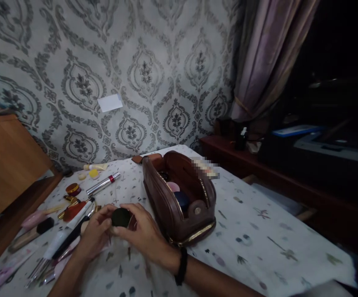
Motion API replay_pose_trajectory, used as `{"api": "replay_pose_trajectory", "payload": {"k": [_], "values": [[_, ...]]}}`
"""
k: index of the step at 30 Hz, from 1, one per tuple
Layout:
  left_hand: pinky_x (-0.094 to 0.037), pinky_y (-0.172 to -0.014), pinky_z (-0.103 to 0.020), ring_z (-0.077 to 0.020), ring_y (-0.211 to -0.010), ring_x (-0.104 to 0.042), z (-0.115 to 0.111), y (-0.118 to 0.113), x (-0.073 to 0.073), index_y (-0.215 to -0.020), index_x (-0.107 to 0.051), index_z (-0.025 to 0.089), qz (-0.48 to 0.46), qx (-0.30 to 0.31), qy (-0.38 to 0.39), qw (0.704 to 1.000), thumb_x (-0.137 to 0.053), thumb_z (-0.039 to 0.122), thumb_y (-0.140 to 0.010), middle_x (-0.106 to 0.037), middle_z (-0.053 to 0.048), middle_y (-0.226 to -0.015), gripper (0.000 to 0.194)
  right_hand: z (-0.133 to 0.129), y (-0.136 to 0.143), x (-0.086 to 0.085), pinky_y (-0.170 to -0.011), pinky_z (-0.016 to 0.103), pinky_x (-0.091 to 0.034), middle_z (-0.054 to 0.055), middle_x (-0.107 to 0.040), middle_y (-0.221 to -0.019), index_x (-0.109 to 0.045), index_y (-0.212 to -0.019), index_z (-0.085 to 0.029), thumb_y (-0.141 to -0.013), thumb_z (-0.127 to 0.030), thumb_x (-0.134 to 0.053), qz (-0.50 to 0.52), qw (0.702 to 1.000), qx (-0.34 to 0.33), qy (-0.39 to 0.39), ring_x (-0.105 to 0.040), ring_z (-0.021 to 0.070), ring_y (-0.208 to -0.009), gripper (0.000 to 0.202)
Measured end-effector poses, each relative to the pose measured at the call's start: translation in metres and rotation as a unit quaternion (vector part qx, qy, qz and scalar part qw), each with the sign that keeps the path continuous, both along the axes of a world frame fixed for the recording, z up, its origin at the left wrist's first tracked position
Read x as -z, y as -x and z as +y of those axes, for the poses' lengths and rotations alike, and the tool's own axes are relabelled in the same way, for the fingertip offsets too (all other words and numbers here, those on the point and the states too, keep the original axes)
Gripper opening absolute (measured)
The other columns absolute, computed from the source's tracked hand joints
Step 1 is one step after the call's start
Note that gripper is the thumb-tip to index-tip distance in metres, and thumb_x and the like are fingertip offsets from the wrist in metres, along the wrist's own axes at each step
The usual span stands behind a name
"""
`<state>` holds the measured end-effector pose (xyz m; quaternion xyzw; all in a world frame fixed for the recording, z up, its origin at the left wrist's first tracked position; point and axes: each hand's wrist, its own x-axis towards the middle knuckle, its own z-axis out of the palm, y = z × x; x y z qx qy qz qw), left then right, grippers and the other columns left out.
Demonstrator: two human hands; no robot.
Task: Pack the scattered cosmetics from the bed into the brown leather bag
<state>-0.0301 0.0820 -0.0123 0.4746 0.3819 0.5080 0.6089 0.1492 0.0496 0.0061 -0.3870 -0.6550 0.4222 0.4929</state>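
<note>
Between my two hands is a small round item with a dark green, nearly black top (121, 217); its exact kind does not show. My left hand (96, 233) grips its left side with bent fingers. From the right, my right hand (143, 231) curls its thumb and fingers around it; a black band circles that wrist. Just beyond my right hand stands a brown toiletry bag (160, 206), unzipped, with a pink round item (173, 187) and a dark blue item (182, 201) inside. Makeup tubes, among them a black tube (70, 239), lie beside my left hand.
A silver tube (103, 184), a dark red jar (73, 189) and a yellow item (94, 174) lie on the patterned cloth (243, 239). A wooden panel (15, 161) borders the left side. Patterned wallpaper rises behind. At right are a dark red cabinet (222, 144) and a curtain (262, 57).
</note>
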Motion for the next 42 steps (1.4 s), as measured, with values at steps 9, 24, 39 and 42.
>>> {"api": "replay_pose_trajectory", "payload": {"k": [9,24,39,42], "values": [[-0.059,-0.083,-0.037,-0.0278,-0.095,-0.070,-0.003,-0.030,-0.027,-0.097,-0.072,0.021,-0.074,-0.052,0.000,0.996,-0.086,0.053,-0.062,-0.074,-0.005,-0.092,0.049,0.004,-0.023,-0.073,-0.081,0.034,-0.047,0.003,-0.061,-0.097,-0.066,-0.101,-0.021,-0.074,-0.024,-0.078,-0.154,0.986,0.007,-0.067,-0.060,0.0220,-0.092,0.029],[-0.053,-0.064,-0.026,-0.0173,-0.071,-0.065,0.028,-0.113,-0.056,-0.080,-0.069,0.017,-0.015,-0.028,-0.124,0.992,-0.073,0.038,-0.071,-0.069,-0.001,-0.075,0.023,0.033,-0.086,-0.110,-0.057,0.021,-0.048,-0.001,-0.066,-0.081,-0.067,-0.098,-0.016,-0.074,-0.028,-0.078,-0.052,0.992,-0.113,0.022,-0.061,0.0125,-0.068,0.029],[-0.047,-0.084,-0.032,-0.0184,-0.084,-0.058,0.025,-0.111,-0.067,-0.112,-0.062,0.018,0.382,0.003,-0.395,0.836,-0.042,0.027,-0.097,-0.067,-0.006,-0.099,0.027,0.043,-0.120,-0.116,-0.051,0.016,-0.046,-0.001,-0.064,-0.070,-0.063,-0.096,-0.012,-0.079,-0.027,-0.075,0.133,0.979,-0.093,0.122,-0.056,0.0066,-0.055,0.025],[-0.047,-0.091,-0.033,-0.0191,-0.095,-0.061,0.025,-0.111,-0.067,-0.122,-0.058,0.019,0.381,-0.007,-0.402,0.833,-0.042,0.026,-0.097,-0.067,-0.008,-0.110,0.030,0.047,-0.128,-0.116,-0.055,0.016,-0.046,0.000,-0.064,-0.075,-0.065,-0.097,-0.013,-0.078,-0.028,-0.074,0.118,0.986,-0.073,0.094,-0.057,0.0069,-0.059,0.026]]}}
